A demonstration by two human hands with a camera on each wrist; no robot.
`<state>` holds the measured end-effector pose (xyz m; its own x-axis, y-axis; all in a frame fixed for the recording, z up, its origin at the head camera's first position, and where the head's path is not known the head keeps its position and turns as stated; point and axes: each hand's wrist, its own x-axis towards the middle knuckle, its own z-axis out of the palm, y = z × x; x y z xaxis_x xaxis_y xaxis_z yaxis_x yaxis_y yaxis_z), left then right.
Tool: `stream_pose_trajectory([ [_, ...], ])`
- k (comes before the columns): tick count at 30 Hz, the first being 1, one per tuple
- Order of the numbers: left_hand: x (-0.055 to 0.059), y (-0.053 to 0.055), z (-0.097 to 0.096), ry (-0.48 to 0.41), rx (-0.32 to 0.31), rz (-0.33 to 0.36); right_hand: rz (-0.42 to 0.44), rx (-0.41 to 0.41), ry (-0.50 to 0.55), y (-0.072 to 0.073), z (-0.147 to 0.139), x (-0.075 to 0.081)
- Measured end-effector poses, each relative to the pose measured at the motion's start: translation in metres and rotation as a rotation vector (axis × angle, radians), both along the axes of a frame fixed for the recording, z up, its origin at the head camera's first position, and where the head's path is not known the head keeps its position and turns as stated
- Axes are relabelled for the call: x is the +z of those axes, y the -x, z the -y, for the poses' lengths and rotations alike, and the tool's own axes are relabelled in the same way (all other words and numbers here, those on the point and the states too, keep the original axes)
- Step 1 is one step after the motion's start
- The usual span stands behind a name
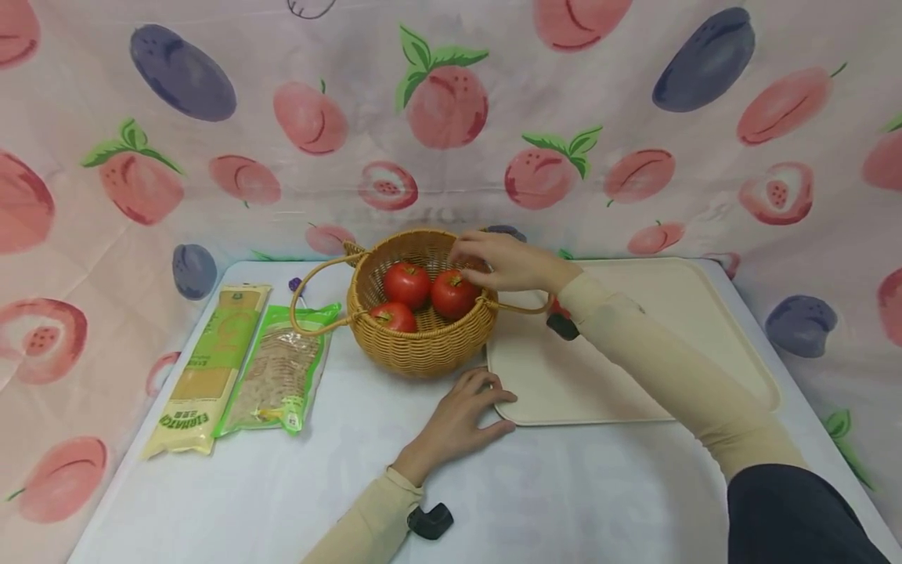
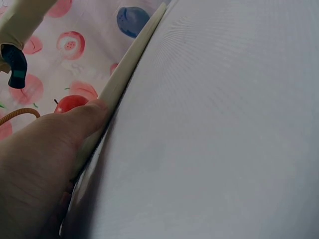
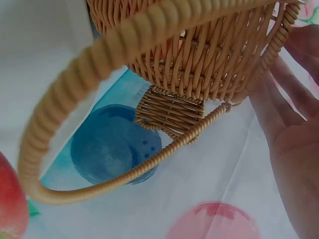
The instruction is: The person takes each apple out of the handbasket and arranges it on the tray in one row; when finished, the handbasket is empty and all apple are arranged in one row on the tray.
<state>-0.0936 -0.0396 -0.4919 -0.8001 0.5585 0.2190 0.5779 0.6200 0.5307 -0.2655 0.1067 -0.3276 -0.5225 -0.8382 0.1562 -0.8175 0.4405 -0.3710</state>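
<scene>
Where the right hand (image 1: 507, 260) reaches in: wicker basket (image 1: 416, 352), three apples (image 1: 406, 284), far centre.
Right hand loose, gripping nothing visible; left hand (image 1: 454, 419) relaxed on tray's (image 1: 564, 392) near-left corner. Basket's long axis left to right, handles (image 1: 293, 301) outward. Left wrist view exposes a further apple (image 2: 71, 103), mostly sleeve-hidden from head view.

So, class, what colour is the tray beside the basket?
Cream, or pale beige; the tray shows best in the head view.

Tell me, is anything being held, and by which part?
The left hand grips the beige tray by its near left corner. The right hand, over the wicker basket, holds nothing that shows.
</scene>
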Motion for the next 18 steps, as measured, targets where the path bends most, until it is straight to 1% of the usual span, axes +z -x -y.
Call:
stream_pose_trajectory([
  [4,0.001,-0.001,0.001,-0.007,-0.002,-0.019,-0.012,0.018,-0.052,0.003,0.008,0.0],
  [7,-0.001,-0.001,0.001,-0.004,-0.002,-0.042,0.005,0.018,-0.092,0.004,0.014,0.001],
  [10,-0.002,0.0,0.002,0.003,0.003,-0.058,0.024,0.03,-0.162,0.005,0.021,0.003],
  [15,-0.003,0.0,0.002,0.0,0.004,-0.044,-0.001,0.062,-0.305,0.007,0.032,0.001],
  [18,-0.004,0.0,0.002,-0.001,-0.001,-0.036,-0.011,0.066,-0.38,0.008,0.036,-0.001],
])
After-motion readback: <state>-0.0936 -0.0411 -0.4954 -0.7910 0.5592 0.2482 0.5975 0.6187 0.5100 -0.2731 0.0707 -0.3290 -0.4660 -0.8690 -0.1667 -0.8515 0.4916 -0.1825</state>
